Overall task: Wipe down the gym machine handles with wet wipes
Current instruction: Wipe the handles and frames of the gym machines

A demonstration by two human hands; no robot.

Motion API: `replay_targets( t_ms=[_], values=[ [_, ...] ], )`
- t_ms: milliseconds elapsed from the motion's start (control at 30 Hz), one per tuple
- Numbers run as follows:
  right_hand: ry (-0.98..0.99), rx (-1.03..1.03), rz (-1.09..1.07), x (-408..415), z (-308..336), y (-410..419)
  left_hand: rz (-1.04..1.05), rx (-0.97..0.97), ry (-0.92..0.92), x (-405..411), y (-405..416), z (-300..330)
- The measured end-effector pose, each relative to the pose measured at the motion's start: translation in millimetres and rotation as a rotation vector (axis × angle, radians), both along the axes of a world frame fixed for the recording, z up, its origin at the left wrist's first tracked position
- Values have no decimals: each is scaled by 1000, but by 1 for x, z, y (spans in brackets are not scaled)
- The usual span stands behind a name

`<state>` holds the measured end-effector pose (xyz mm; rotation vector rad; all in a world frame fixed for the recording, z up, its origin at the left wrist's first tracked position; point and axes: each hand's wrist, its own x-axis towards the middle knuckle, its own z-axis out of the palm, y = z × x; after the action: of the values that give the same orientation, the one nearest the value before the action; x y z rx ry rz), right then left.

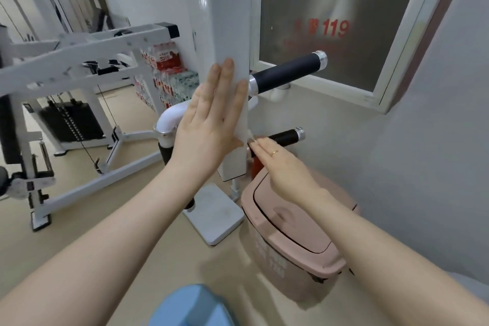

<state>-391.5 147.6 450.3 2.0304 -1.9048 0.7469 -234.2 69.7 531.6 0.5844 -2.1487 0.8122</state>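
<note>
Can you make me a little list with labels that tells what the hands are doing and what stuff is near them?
left hand: open and flat, pressing a white wipe against the white post
right hand: fingers straight, tips pinching the wipe's lower corner
upper handle: black, silver-capped, sticking out right of the post
lower handle: black, just past the right fingertips
bin: pink, lid closed, on the floor under the right arm
ring: on a right-hand finger
</note>
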Motion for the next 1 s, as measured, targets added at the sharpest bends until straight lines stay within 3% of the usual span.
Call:
replay_targets(
  t_ms=[67,133,233,300,400,467,633,767,900,1000],
  values=[
    [-97,7,-215,-22,-3,-5,7,-12,-31,1,-5,0],
    [-109,-41,-283,-21,-5,-11,-1,-9,-46,0,-9,1],
    [-11,-6,24,2,-3,-19,-7,1,-44,-3,-11,0],
    [-37,35,106,-1,3,-20,8,-7,-38,-2,-13,-1],
    [-296,-6,-175,-19,1,-20,8,7,-15,-2,-18,-2],
    [-353,-28,-303,-6,-4,-25,7,27,-15,-5,-21,-3],
    [-40,-164,-72,6,-21,-44,-12,10,-14,-7,-27,-3],
    [-145,-156,-343,-18,-11,-43,-39,6,-12,-6,-27,-4],
    [53,-100,-2,-3,-12,-43,-60,4,2,-7,-28,-4],
    [13,-39,-143,-29,-10,-41,-77,15,0,-7,-28,-3]
  ],
)
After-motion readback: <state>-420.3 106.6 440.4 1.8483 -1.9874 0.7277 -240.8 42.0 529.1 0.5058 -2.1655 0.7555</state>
